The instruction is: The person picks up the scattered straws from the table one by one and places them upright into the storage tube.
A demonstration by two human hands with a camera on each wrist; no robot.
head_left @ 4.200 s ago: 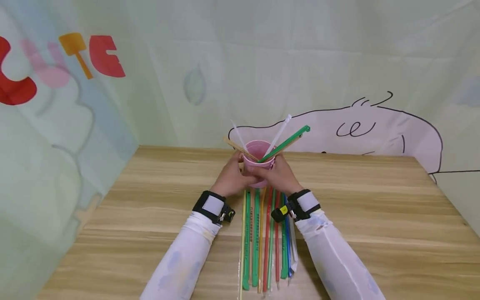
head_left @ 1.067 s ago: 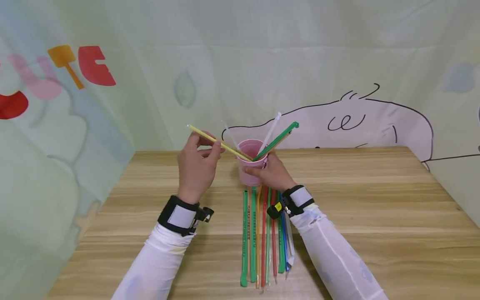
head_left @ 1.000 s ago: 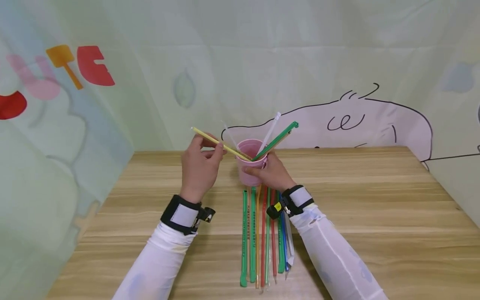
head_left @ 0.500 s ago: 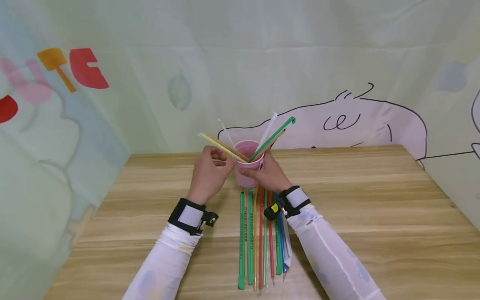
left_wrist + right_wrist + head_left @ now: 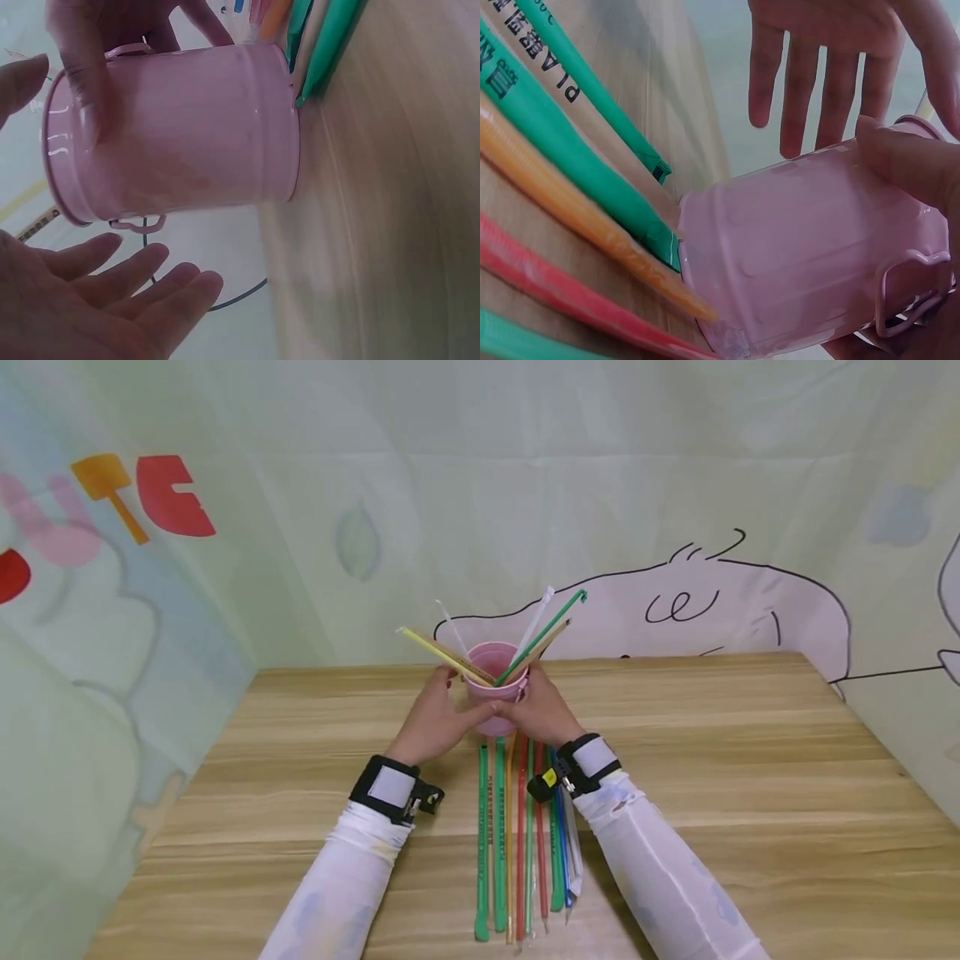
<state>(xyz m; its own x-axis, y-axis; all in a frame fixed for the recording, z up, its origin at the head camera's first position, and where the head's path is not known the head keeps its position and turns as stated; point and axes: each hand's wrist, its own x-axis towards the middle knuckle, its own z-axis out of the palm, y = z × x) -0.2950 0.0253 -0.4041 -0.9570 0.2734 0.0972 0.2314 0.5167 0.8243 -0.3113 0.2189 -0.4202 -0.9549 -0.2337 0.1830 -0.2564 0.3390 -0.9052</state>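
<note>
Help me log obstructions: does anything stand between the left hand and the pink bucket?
Nothing visible: the left wrist view shows open space between the left hand and pink bucket, whose side handle faces the fingers.

Bucket [image 5: 187,127]: is showing pink.
Wrapped straws [image 5: 482,860]: are showing grn & brn w/ blk print.
Worktop [image 5: 300,760]: is showing lt-brn woodgrain.

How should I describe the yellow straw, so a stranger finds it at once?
On the wooden table is an upright pink bucket. In the head view, the yellow straw leans out over its left rim. Its colour separates it from the brown straw close behind.
</note>
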